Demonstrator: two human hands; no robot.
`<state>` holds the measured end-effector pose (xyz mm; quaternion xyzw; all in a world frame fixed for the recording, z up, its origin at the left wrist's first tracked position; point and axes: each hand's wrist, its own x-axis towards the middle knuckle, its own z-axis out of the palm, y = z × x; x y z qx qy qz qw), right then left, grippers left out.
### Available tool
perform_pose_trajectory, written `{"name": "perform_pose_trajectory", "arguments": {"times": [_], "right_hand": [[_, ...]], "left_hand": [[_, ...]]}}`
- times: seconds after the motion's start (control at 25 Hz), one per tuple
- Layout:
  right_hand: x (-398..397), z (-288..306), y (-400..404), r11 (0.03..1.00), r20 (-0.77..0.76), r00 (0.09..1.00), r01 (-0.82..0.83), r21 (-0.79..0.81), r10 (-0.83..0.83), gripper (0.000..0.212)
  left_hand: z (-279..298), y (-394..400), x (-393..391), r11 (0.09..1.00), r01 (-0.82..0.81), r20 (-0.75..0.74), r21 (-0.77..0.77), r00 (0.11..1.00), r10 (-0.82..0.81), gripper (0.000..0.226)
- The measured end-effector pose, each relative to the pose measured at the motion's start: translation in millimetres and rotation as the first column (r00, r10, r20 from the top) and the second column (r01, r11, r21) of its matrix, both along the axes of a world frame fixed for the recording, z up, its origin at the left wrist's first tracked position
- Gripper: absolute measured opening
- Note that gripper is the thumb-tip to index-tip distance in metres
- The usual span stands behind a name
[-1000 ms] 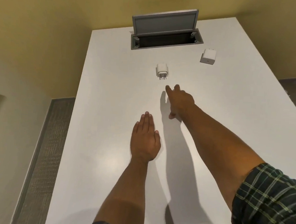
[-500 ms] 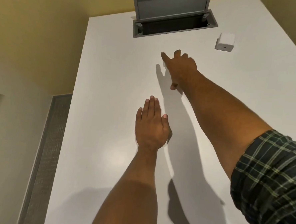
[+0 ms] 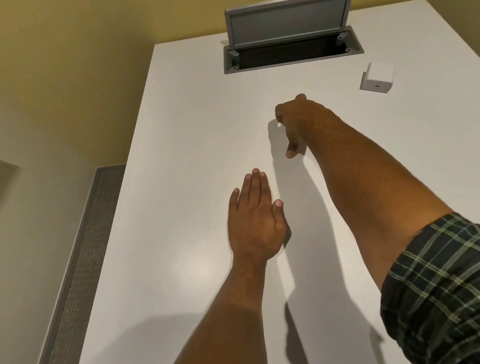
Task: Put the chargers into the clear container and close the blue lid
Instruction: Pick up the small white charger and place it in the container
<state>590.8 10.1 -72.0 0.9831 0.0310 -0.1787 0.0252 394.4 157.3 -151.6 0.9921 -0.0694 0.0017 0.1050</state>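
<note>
A white table (image 3: 177, 178) is filling the view, with mustard-yellow walls behind it and a grey cable hatch (image 3: 293, 54) standing open at its far edge, at about 12 o'clock.

The right hand (image 3: 298, 123) is reaching far forward and its fingers are curling downward over something. Only a tiny white speck is showing at the fingertips, so I cannot tell surely whether a charger is lying under it, nor whether the fingers are already pinching anything. The left hand (image 3: 256, 222) is lying flat on the table, palm down, with the fingers pressed together and pointing to 12 o'clock. It is holding nothing.

One white cube charger (image 3: 378, 77) is resting on the table at about 2 o'clock from the right hand, well apart from it and near the right end of the hatch. It is almost a cube, so it has no clear long axis. Its face with the small port is pointing toward the person, roughly to 6 o'clock, and its prongs are not visible. The right hand is clearly nearer to it than the left hand, so in my judgement the right hand is suited to take it.

The clear container and the blue lid are not appearing in this view.
</note>
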Motion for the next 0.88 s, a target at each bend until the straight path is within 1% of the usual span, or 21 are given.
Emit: {"name": "perform_pose_trajectory", "arguments": {"times": [0.04, 0.12, 0.24, 0.28, 0.32, 0.4, 0.44, 0.48, 0.56, 0.6, 0.64, 0.76, 0.84, 0.88], "right_hand": [[-4, -2, -6, 0.999, 0.039, 0.999, -0.008, 0.054, 0.006, 0.093], [-17, -9, -23, 0.986, 0.119, 0.993, -0.024, 0.165, 0.004, 0.071], [-50, -25, -40, 0.979, 0.302, 0.953, -0.037, 0.200, -0.026, 0.031], [-64, -28, -43, 0.975, 0.320, 0.945, -0.015, 0.222, -0.059, 0.020], [-77, -30, -44, 0.966, 0.318, 0.942, 0.024, 0.256, -0.108, 0.014], [-102, -27, -51, 0.925, 0.264, 0.937, 0.125, 0.360, -0.229, 0.016], [-114, -21, -56, 0.881, 0.238, 0.928, 0.158, 0.447, -0.288, 0.015], [-125, -13, -61, 0.816, 0.225, 0.915, 0.163, 0.555, -0.336, 0.012], [-153, 5, -68, 0.620, 0.164, 0.890, 0.154, 0.769, -0.425, 0.005], [-165, 10, -68, 0.523, 0.108, 0.885, 0.166, 0.836, -0.453, 0.004], [-182, 16, -69, 0.453, 0.063, 0.887, 0.172, 0.875, -0.458, 0.008], [-230, 26, -72, 0.316, -0.019, 0.872, 0.198, 0.928, -0.489, 0.030], [-256, 32, -73, 0.164, -0.104, 0.829, 0.229, 0.960, -0.550, 0.042], [-268, 35, -72, 0.086, -0.152, 0.811, 0.240, 0.967, -0.565, 0.042]], "left_hand": [[0, 0, 0, 1.000, 0.001, -0.005, 0.001, 1.000, -0.001, 0.065], [-2, 0, -1, 1.000, 0.003, 0.005, -0.008, 1.000, -0.003, 0.065], [0, 0, -1, 1.000, 0.000, 0.027, -0.022, 1.000, 0.001, 0.064], [0, 1, -1, 1.000, -0.001, 0.025, -0.013, 1.000, 0.001, 0.063], [0, 1, 0, 1.000, -0.002, 0.017, -0.006, 1.000, 0.002, 0.063], [2, 2, -3, 1.000, 0.002, -0.004, 0.000, 1.000, -0.002, 0.062], [5, 2, -4, 1.000, 0.015, -0.018, 0.012, 1.000, -0.015, 0.062], [8, 2, -5, 0.999, 0.037, -0.037, 0.027, 0.999, -0.036, 0.062], [17, 4, -11, 0.995, 0.093, -0.097, 0.047, 0.991, -0.088, 0.063], [17, 7, -13, 0.993, 0.109, -0.142, 0.050, 0.985, -0.101, 0.063], [20, 8, -21, 0.990, 0.123, -0.184, 0.066, 0.977, -0.109, 0.064], [35, 10, -53, 0.968, 0.191, -0.288, 0.162, 0.947, -0.139, 0.066], [47, 7, -67, 0.966, 0.203, -0.386, 0.160, 0.914, -0.128, 0.067], [54, 5, -73, 0.971, 0.189, -0.434, 0.145, 0.894, -0.110, 0.067]]}}
